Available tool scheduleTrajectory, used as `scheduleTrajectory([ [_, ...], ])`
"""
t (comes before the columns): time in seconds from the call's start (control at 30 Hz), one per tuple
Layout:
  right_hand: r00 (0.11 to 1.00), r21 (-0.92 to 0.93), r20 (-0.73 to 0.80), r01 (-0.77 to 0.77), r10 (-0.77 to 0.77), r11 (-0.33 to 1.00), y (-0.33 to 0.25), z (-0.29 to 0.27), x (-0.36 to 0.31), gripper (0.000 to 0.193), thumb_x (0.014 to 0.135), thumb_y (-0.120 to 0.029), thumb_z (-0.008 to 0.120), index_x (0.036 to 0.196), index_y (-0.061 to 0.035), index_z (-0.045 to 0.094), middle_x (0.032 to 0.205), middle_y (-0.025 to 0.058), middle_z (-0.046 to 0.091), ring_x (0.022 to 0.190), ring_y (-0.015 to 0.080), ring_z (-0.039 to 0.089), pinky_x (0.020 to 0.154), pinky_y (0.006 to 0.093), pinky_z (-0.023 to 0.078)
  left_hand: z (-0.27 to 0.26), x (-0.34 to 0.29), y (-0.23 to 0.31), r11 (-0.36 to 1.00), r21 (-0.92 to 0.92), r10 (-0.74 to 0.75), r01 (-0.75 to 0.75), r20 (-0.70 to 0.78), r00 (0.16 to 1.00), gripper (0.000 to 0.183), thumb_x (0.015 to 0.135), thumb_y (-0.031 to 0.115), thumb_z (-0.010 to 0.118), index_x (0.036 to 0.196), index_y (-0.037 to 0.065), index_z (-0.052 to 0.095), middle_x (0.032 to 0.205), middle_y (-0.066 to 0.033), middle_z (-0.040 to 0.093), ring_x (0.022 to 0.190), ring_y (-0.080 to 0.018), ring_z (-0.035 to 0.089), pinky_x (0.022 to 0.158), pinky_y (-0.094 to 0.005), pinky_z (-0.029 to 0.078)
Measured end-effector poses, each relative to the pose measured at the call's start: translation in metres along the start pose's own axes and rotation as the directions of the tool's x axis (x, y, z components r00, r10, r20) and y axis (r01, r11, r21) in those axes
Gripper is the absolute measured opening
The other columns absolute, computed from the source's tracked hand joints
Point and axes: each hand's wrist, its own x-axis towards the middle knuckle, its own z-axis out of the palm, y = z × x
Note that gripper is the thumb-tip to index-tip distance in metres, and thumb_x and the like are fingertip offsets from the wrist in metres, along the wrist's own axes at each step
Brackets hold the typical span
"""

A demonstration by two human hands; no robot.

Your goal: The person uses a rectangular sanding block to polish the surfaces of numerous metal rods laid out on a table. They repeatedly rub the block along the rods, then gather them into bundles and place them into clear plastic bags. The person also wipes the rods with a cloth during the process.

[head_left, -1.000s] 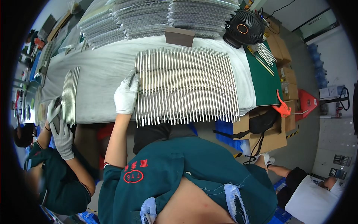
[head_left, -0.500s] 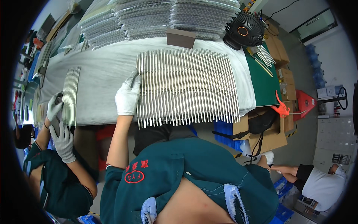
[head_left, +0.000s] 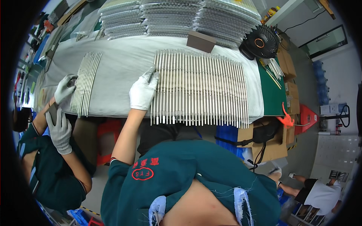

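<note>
The head view shows a person's white-gloved left hand point(head_left: 143, 92) against the left edge of a wide row of slim, silver metal rods point(head_left: 200, 90). Thumb and forefinger stand apart, touching the end of the row and not clamped around it. The rods lie side by side on a white cloth point(head_left: 120, 75) covering most of a green-topped bench point(head_left: 270, 101), directly in front of the person.

The white-gloved right hand point(head_left: 277, 172) is out to the right, beyond the bench and well apart from the rods; it is too small and blurred to tell how its fingers stand.

To the left, a co-worker's gloved hand point(head_left: 65, 89) is at the left edge of a narrower group of silver rods point(head_left: 86, 84); the co-worker's other gloved hand point(head_left: 60, 133) is below it, off the bench.

Behind the wide row are a brown-grey rectangular block point(head_left: 201, 41), tall stacks of clear plastic-wrapped packs point(head_left: 167, 19) and, toward the right, a round black fan point(head_left: 260, 42).
</note>
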Motion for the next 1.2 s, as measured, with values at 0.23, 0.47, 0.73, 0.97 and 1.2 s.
scheduleTrajectory([
  [0.23,0.816,-0.15,-0.053,0.564,-0.576,0.812,-0.231,-0.033,-0.066,0.069,0.089,-0.056,0.06,0.133,-0.0027,0.059,0.135,0.0141,0.06,0.116,0.0297,0.059,0.104,0.0389,0.042,-0.012,-0.008,0.004,0.999,0.026,-0.04,0.039,0.019,0.999,0.043,0.094,0.048,0.057,0.128,0.022,0.064,0.109,-0.0157,0.07,0.1,-0.0358,0.067,0.087,-0.0419,0.052],
  [0.47,-0.294,0.448,0.479,0.892,-0.827,-0.057,-0.268,-0.02,-0.466,0.04,0.09,-0.023,0.071,0.121,0.0003,0.063,0.116,0.0077,0.065,0.103,0.0146,0.058,0.096,0.0289,0.044,-0.022,-0.012,0.012,0.978,-0.092,0.184,-0.19,-0.065,0.981,0.042,0.093,0.037,0.062,0.127,0.011,0.064,0.116,-0.015,0.069,0.102,-0.0341,0.066,0.086,-0.0399,0.052],
  [0.73,-0.964,0.941,0.255,0.266,-0.076,-0.211,-0.102,0.035,-0.682,0.027,0.077,-0.026,0.074,0.092,-0.005,0.067,0.083,0.0108,0.068,0.074,0.029,0.068,0.068,0.0365,0.054,-0.143,-0.095,0.063,0.595,-0.017,0.758,-0.804,-0.319,0.568,0.08,0.065,0.037,0.086,0.13,0.001,0.058,0.109,-0.015,0.068,0.084,-0.0307,0.066,0.07,-0.0384,0.052],
  [0.97,-0.931,0.914,0.332,0.357,-0.151,-0.19,-0.031,0.063,-0.737,0.029,0.078,-0.036,0.076,0.079,-0.0079,0.068,0.071,0.011,0.066,0.065,0.0308,0.068,0.06,0.0413,0.055,-0.118,-0.105,0.032,0.81,0.248,0.573,-0.531,-0.141,0.807,0.066,0.077,0.019,0.079,0.137,0.01,0.054,0.104,-0.012,0.067,0.091,-0.0304,0.063,0.079,-0.0418,0.051],
  [1.2,-0.956,0.935,0.207,0.255,-0.206,-0.246,-0.014,0.062,-0.739,0.021,0.08,-0.028,0.073,0.081,-0.0086,0.067,0.075,0.0107,0.066,0.067,0.03,0.068,0.064,0.0409,0.055,-0.122,-0.101,0.027,0.776,0.389,0.609,-0.497,-0.253,0.752,0.052,0.078,0.008,0.072,0.128,0.012,0.057,0.091,-0.0094,0.067,0.08,-0.0304,0.064,0.067,-0.0427,0.052],
])
